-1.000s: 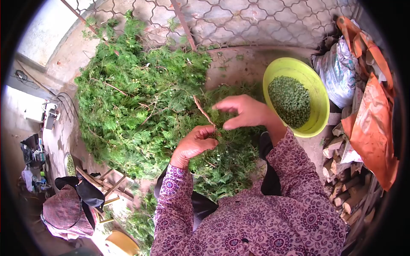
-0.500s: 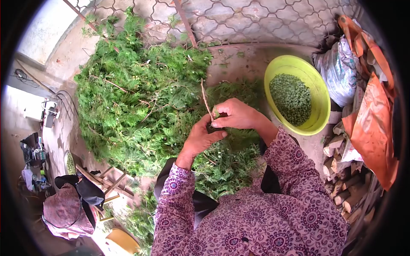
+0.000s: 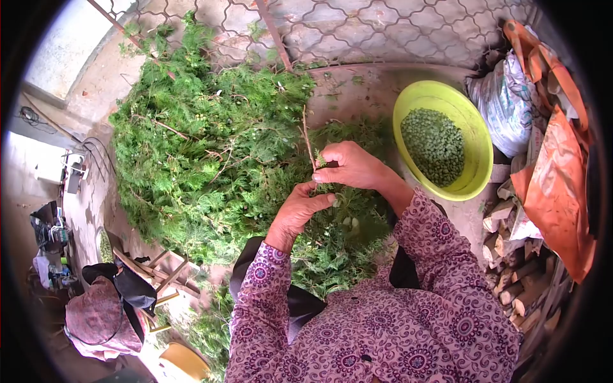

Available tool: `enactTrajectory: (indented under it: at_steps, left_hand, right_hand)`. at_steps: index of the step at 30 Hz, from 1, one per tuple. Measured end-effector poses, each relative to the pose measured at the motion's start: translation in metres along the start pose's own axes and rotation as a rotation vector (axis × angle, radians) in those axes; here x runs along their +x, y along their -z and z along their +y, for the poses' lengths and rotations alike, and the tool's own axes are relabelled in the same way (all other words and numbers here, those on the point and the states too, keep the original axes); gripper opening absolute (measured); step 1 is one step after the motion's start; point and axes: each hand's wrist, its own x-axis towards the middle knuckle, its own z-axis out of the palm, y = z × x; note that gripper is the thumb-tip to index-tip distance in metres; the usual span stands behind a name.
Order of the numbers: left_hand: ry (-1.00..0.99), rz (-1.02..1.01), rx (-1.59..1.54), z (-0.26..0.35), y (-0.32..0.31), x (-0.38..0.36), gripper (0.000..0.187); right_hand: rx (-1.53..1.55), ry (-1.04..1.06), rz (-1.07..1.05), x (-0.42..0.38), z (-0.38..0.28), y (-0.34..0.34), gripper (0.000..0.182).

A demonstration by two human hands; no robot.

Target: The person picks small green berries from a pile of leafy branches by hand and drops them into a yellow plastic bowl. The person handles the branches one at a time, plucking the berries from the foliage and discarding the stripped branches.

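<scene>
Right hand pinched a twig | left hand gripped its sprig below, over the lap | bowl partly filled with green berries | big branch pile left

Hands: two, left hand and right hand
Twigs held: one twig
Bowls: one bowl
Green heaps: one heap
Sacks: one sack
Orange sheets: one sheet
Other people: one person
</scene>
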Motion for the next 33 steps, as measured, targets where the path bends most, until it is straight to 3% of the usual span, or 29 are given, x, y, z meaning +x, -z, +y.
enactTrajectory:
  at_steps: [2, 4, 6, 8, 11, 13, 17, 23, 27, 29, 31, 33]
  left_hand:
    - [-0.037, -0.006, -0.021, -0.003, 0.004, 0.005, 0.030]
    - [-0.076, -0.009, -0.045, -0.006, 0.009, 0.012, 0.026]
    - [-0.187, 0.135, -0.061, -0.007, 0.013, 0.016, 0.021]
    - [-0.170, 0.190, -0.123, -0.004, 0.015, 0.015, 0.020]
    - [-0.157, 0.245, -0.195, -0.004, 0.016, 0.014, 0.020]
    - [-0.168, 0.223, -0.178, -0.004, 0.016, 0.013, 0.020]
    - [-0.199, 0.180, -0.139, -0.010, 0.018, 0.014, 0.019]
    - [-0.169, 0.135, -0.039, -0.004, 0.019, 0.009, 0.017]
    - [-0.159, 0.171, -0.057, 0.005, 0.018, 0.001, 0.035]
    - [-0.128, 0.211, -0.067, 0.006, 0.018, -0.002, 0.044]
    - [-0.109, 0.216, -0.111, 0.007, 0.019, -0.004, 0.060]
    - [-0.113, 0.201, -0.110, 0.006, 0.020, -0.004, 0.063]
  right_hand:
    - [0.041, -0.042, 0.026, 0.000, 0.001, -0.001, 0.029]
    - [0.310, -0.056, 0.202, 0.000, 0.002, 0.000, 0.027]
    - [0.371, -0.091, 0.225, -0.001, 0.001, 0.006, 0.016]
    - [0.408, -0.087, 0.257, -0.003, -0.003, 0.008, 0.013]
    - [0.335, -0.050, 0.130, -0.008, -0.008, 0.005, 0.014]
    - [0.038, 0.019, 0.070, -0.009, -0.008, 0.000, 0.019]
    - [-0.244, 0.111, 0.115, -0.008, 0.001, -0.009, 0.027]
    - [-0.200, 0.107, 0.013, -0.007, 0.002, -0.010, 0.021]
    - [-0.007, -0.020, -0.057, -0.008, -0.009, -0.003, 0.019]
    - [0.233, -0.135, -0.220, -0.007, -0.008, 0.002, 0.020]
    - [0.291, -0.149, -0.232, -0.006, -0.005, 0.001, 0.020]
    - [0.348, -0.163, -0.247, -0.006, -0.005, 0.000, 0.021]
